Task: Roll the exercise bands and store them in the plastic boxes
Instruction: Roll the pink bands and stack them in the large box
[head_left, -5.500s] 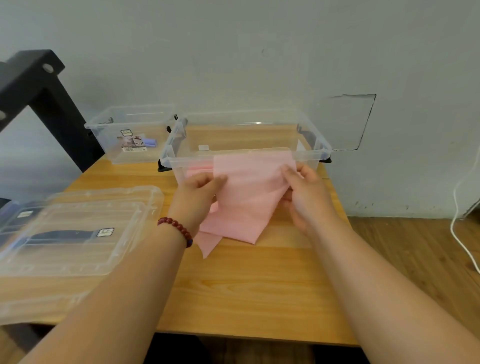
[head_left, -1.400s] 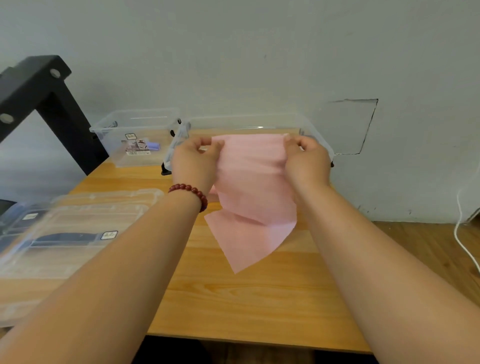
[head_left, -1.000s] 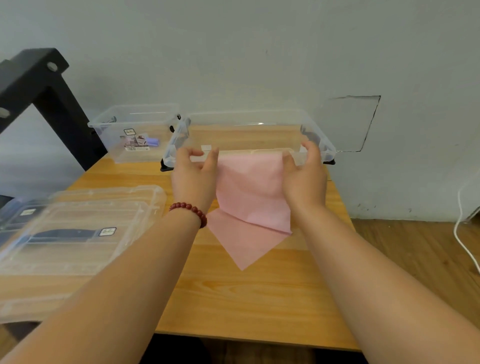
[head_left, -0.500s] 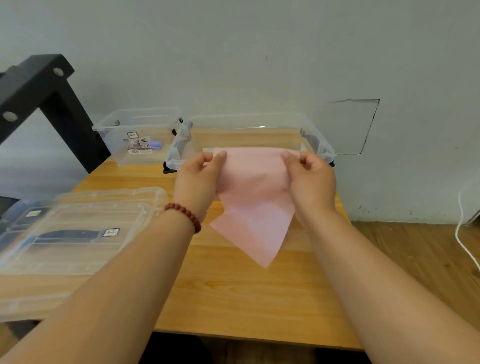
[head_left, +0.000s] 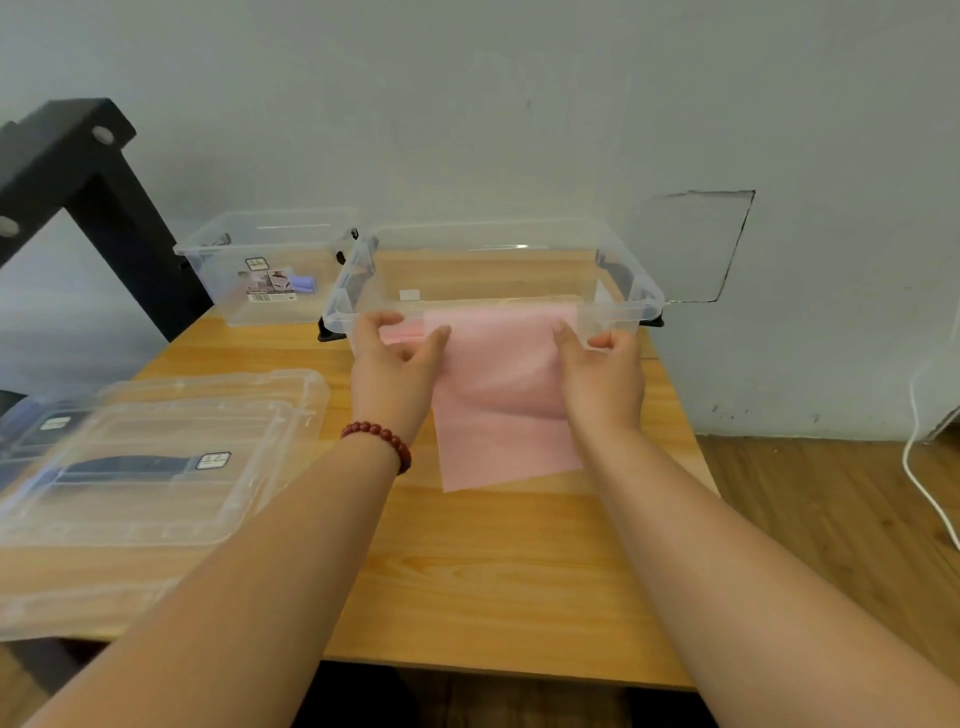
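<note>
Wooden table (head_left: 493, 571): left hand (head_left: 395, 374), right hand (head_left: 602, 379) pinch pink band (head_left: 498, 405) top corners.

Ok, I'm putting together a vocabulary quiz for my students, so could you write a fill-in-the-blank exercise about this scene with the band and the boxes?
The left hand and the right hand pinch the top edge of an exercise band whose colour is ____.
The bead bracelet is worn on the ____ wrist.
The smaller clear box has the large clear box on its ____ side.
Missing words: pink; left; right.
</note>
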